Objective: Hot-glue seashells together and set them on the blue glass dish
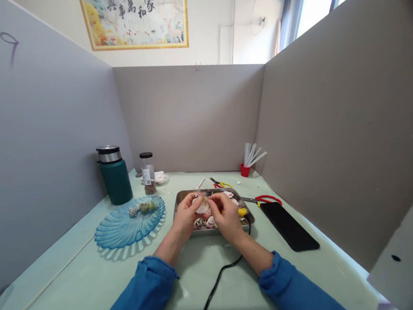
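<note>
My left hand (187,211) grips a pale, fan-shaped seashell (201,206) between thumb and fingers. From the other side, the fingertips of my right hand (225,212) pinch together at the shell's right edge; whatever sits between them is too small to make out. Both hands are above a metal tray (183,194) holding several shells (210,221), some white, some pinkish or speckled. Beside my right hand, a yellow tool (242,212) with a black cord rests in the tray's right end, its front part hidden.
A blue scalloped plate (121,230) with small beaded pieces (142,208) lies left, near a green bottle (115,180) and clear jar (148,174). Right are red-handled scissors (268,199), a black phone-like slab (290,226) and a red cup (245,170) of white sticks. The cord (217,280) runs toward me.
</note>
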`<move>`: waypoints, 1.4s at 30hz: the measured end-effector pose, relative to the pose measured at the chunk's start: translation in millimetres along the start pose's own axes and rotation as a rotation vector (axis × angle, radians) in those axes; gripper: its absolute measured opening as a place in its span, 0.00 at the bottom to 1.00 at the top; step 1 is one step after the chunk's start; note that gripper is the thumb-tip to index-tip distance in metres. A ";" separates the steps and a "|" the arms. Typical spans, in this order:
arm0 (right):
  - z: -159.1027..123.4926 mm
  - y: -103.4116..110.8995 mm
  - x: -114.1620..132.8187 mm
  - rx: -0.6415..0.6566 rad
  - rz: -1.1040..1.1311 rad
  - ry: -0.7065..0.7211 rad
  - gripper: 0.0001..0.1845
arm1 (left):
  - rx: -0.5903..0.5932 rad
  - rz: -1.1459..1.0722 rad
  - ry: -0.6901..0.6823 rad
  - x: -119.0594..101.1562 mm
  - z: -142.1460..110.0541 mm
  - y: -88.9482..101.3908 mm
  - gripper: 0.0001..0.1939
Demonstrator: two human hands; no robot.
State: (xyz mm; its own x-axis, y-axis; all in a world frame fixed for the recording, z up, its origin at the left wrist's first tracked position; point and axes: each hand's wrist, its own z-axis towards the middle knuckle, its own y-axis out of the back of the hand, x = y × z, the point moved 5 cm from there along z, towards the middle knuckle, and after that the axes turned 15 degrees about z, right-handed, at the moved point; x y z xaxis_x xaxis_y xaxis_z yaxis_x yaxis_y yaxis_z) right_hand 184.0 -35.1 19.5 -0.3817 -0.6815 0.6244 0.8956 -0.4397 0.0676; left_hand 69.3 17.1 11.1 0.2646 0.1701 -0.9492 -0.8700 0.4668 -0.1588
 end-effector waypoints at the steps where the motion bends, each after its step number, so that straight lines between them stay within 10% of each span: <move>1: 0.0 -0.2 1.0 0.004 -0.003 0.008 0.06 | -0.005 0.008 0.004 0.4 0.1 0.0 0.18; 42: 0.5 -2.4 -3.5 0.106 -0.055 -0.015 0.08 | -0.070 0.246 -0.015 7.6 1.8 -1.6 0.17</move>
State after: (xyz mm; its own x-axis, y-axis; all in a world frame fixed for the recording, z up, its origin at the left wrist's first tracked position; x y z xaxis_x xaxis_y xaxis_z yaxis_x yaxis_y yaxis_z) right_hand 183.3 -31.4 17.6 -0.4285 -0.6483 0.6293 0.8927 -0.4113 0.1842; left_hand 73.5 19.3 4.6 0.0465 0.2842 -0.9577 -0.9355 0.3485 0.0580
